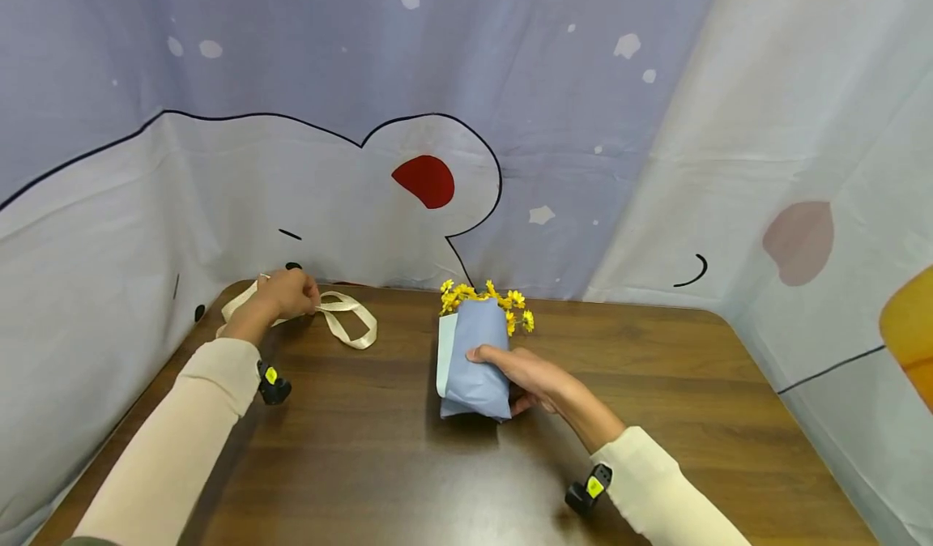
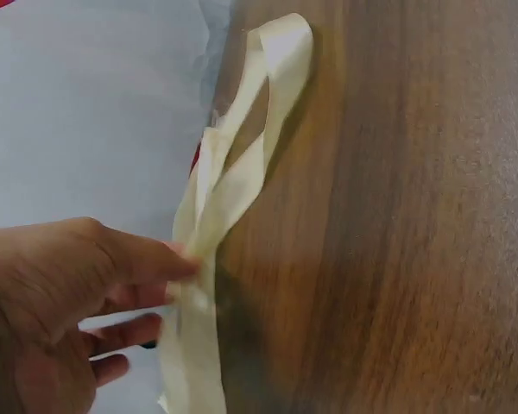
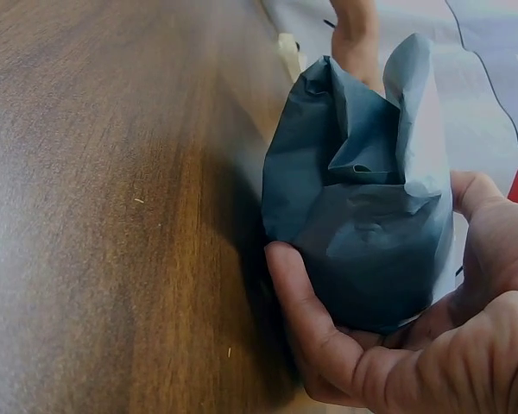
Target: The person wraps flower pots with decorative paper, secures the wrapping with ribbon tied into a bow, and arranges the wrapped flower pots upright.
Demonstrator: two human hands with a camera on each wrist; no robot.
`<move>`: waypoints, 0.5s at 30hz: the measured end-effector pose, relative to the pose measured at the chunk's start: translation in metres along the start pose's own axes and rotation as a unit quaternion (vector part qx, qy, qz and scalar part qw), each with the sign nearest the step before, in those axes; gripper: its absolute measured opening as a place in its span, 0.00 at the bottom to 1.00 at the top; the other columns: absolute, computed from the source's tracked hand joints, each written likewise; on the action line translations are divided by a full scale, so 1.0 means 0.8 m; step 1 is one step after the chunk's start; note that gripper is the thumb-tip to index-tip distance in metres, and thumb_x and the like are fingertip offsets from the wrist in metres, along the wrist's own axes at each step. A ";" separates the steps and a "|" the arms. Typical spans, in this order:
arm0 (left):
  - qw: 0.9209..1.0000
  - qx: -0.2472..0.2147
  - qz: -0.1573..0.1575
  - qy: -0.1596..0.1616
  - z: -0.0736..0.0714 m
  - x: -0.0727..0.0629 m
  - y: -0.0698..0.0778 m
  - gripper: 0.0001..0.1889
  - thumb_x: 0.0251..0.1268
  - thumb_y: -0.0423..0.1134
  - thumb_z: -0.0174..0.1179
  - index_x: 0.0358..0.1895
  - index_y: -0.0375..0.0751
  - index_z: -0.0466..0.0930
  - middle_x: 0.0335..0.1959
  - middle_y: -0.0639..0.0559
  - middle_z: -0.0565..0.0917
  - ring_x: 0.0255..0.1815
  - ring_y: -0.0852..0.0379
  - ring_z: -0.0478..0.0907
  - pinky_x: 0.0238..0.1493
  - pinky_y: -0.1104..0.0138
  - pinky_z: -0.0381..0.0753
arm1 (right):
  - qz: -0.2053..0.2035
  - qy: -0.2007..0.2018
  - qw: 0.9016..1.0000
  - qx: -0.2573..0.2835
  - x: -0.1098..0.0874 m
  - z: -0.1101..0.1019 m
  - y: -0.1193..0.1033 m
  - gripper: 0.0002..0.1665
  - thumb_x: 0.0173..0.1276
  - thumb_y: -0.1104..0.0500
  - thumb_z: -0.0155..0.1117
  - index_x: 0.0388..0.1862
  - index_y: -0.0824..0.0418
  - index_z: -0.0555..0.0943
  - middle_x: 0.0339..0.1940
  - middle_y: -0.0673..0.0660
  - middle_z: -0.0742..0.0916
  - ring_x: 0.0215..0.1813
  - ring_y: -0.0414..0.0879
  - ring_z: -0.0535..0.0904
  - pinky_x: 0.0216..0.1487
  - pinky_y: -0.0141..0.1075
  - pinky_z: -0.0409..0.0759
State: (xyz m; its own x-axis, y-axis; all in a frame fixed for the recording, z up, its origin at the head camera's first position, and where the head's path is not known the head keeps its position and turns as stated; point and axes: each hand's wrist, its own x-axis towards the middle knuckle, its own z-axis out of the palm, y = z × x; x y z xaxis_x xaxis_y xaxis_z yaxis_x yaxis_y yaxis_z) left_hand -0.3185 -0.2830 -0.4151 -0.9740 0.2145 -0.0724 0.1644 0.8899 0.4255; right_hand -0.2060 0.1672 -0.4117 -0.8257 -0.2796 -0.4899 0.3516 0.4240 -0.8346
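Note:
A bouquet of small yellow flowers [image 1: 487,299] wrapped in blue paper [image 1: 475,360] lies on the brown wooden table [image 1: 379,449]. My right hand [image 1: 528,377] grips the wrapped lower end, thumb on top and fingers underneath; in the right wrist view the crumpled blue paper [image 3: 363,190] fills my right hand [image 3: 388,345]. At the table's far left corner my left hand [image 1: 287,295] pinches a cream ribbon [image 1: 348,319] that lies in loops. The left wrist view shows my left hand's fingertips [image 2: 168,263] pinching the ribbon [image 2: 233,181] near its middle.
A printed cloth backdrop [image 1: 437,125] hangs close behind the table and along both sides. The table's front and right parts hold nothing else. Small black and yellow cameras [image 1: 273,384] sit on both wrists.

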 end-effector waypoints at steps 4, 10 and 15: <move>0.999 -0.004 0.002 0.034 -0.001 -0.002 0.005 0.03 0.70 0.37 0.72 0.36 0.46 0.90 0.38 0.46 0.92 0.49 0.34 0.83 0.61 0.31 0.62 | 0.002 -0.006 1.000 0.000 0.000 0.001 0.002 0.42 0.71 0.32 0.70 0.63 0.67 0.81 0.50 0.61 0.91 0.45 0.51 0.90 0.39 0.43 0.93; 0.998 -0.062 -0.003 0.024 -0.031 -0.008 0.043 0.05 0.71 0.35 0.73 0.42 0.36 0.90 0.41 0.40 0.93 0.52 0.35 0.85 0.72 0.27 0.65 | 0.000 -0.006 1.000 0.003 0.000 -0.001 0.000 0.41 0.71 0.32 0.70 0.62 0.66 0.82 0.48 0.60 0.91 0.43 0.50 0.90 0.37 0.42 0.92; 0.983 -0.181 -0.033 0.007 -0.047 -0.008 0.057 0.13 0.75 0.37 0.75 0.52 0.30 0.89 0.47 0.45 0.90 0.56 0.41 0.82 0.60 0.49 0.81 | 0.001 -0.008 1.000 0.002 -0.003 -0.002 -0.001 0.41 0.72 0.32 0.70 0.61 0.66 0.82 0.47 0.60 0.92 0.43 0.50 0.90 0.37 0.42 0.92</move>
State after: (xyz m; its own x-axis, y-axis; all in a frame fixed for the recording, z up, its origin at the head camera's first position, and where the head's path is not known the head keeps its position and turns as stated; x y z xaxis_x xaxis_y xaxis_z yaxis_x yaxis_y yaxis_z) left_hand -0.3107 -0.2592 -0.3611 -0.9832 0.1537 -0.0982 0.0380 0.6994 0.7137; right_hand -0.2054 0.1690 -0.4095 -0.8183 -0.2920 -0.4952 0.3549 0.4210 -0.8348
